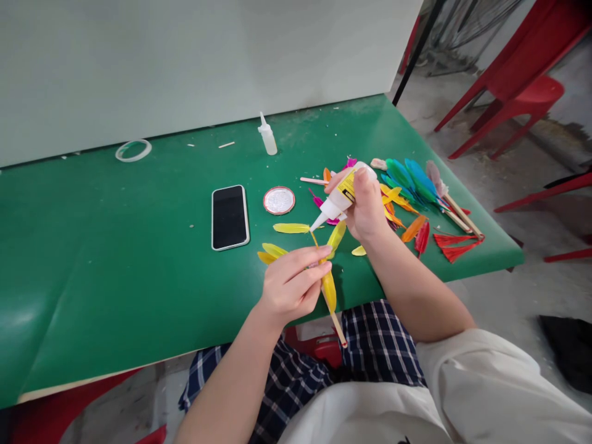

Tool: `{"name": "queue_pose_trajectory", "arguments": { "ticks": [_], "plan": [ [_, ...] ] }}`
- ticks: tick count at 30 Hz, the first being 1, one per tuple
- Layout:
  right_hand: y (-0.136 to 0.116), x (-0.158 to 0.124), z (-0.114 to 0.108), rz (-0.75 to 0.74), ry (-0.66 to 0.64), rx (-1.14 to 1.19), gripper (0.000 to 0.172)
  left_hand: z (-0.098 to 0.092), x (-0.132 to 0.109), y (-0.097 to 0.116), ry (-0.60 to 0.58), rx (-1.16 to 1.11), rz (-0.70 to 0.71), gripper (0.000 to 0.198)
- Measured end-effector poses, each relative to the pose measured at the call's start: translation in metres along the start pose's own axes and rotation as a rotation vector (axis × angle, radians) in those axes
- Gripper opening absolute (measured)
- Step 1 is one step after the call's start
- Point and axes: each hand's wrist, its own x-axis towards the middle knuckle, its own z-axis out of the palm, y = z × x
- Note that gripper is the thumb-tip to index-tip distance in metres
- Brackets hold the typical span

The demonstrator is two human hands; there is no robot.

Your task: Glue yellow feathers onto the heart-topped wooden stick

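My left hand pinches a thin wooden stick with yellow feathers fanned about it. My right hand is wrapped round a white glue bottle with a yellow label, tipped nozzle down. Its nozzle points at the top end of the stick, close to or touching it; I cannot tell which. A loose yellow feather lies on the table just left of the nozzle. Behind my right hand, colourful feathers and finished-looking feathered sticks with red tassels lie in a heap.
The green table meets a pale wall panel at the back. On it are a phone, a round white disc with a red rim, a second small bottle and a tape ring. Red chairs stand right.
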Motion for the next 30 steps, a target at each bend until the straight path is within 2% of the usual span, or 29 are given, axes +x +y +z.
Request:
{"name": "queue_pose_trajectory", "arguments": {
  "ticks": [7,16,25,30],
  "plan": [
    [0.0,0.001,0.001,0.051,0.013,0.037,0.057,0.0,0.001,0.002,0.006,-0.009,-0.002,0.031],
    [-0.003,0.001,0.001,0.042,0.015,0.075,0.054,-0.001,0.001,0.001,0.012,-0.007,0.0,0.033],
    [-0.009,-0.001,0.003,0.049,-0.05,0.101,0.054,-0.002,0.001,0.002,0.013,0.004,0.0,0.03],
    [-0.001,0.0,0.001,0.051,0.027,0.1,0.051,-0.002,0.002,0.002,0.004,-0.038,0.004,0.033]
  ]
}}
